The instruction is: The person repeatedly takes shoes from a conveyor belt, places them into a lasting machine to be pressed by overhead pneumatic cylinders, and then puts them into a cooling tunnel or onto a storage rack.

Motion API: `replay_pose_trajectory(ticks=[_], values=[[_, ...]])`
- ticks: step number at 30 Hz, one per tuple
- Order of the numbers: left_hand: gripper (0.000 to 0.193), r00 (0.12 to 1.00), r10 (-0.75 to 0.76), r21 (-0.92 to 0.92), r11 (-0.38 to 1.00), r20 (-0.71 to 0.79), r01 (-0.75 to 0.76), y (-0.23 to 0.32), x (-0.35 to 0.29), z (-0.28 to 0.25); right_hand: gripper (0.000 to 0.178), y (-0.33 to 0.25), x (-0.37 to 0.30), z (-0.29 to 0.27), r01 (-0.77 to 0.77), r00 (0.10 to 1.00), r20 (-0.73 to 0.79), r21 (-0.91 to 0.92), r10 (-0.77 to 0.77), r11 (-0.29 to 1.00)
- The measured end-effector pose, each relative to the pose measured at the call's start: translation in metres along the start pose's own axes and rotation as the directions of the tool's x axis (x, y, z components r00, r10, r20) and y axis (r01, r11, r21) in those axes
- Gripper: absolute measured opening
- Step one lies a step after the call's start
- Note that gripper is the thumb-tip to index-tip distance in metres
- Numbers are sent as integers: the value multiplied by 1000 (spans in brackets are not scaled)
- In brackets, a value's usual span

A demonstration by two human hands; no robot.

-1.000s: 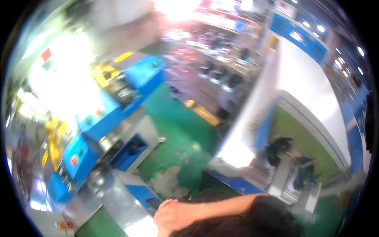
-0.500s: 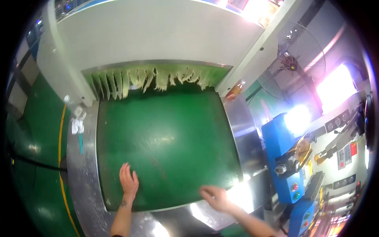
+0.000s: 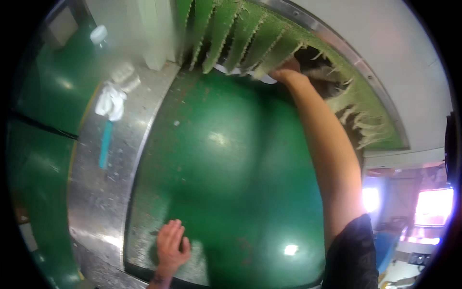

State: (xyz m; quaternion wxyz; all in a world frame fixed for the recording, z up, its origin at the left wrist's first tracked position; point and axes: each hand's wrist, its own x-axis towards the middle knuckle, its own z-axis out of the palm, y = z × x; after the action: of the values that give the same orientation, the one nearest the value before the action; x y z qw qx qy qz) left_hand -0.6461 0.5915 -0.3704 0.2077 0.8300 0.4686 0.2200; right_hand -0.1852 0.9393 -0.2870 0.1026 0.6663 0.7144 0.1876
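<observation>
My right arm stretches far across the green conveyor belt. My right hand reaches under the torn green strip curtain at the machine opening. Its fingers are mostly hidden by the strips, so their grip does not show. Right beside that hand, a white flat piece pokes out below the strips; the rest of it is hidden inside. My left hand lies on the belt near its front left corner, fingers stretched out and holding nothing.
Along the left, a metal ledge carries a crumpled white cloth, a teal strip and a blurred clear bottle with a white cap. The machine's pale housing rises beyond the curtain.
My right hand has moved from the belt's near edge forward to the curtain. The view has come closer and turned. My left hand stays on the belt near its front left.
</observation>
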Motion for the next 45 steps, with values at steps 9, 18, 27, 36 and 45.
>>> replay_pose_trajectory(ticks=[9, 18, 27, 36, 45], values=[[37, 987, -159, 18, 987, 0, 159, 141, -34, -96, 80, -8, -136, -191, -269, 812, 583, 421, -31, 866], [34, 985, 76, -16, 997, -157, -79, 161, 30, -38, 57, -113, -705, -322, -889, 218, 975, 187, -28, -419], [79, 706, 505, -818, 0, 496, 575, 474, -77, -49, 66, -38, -872, -464, -795, -6, 888, 275, 460, -541], [76, 398, 871, -898, 102, 289, 429, 652, -256, -137, 83, -146, -916, -562, -64, 428, 225, 974, 875, -219], [65, 130, 925, -795, 228, 357, 563, 745, -450, -110, 71, -171, -1096, -612, -71, 67, 119, 991, 991, -114]])
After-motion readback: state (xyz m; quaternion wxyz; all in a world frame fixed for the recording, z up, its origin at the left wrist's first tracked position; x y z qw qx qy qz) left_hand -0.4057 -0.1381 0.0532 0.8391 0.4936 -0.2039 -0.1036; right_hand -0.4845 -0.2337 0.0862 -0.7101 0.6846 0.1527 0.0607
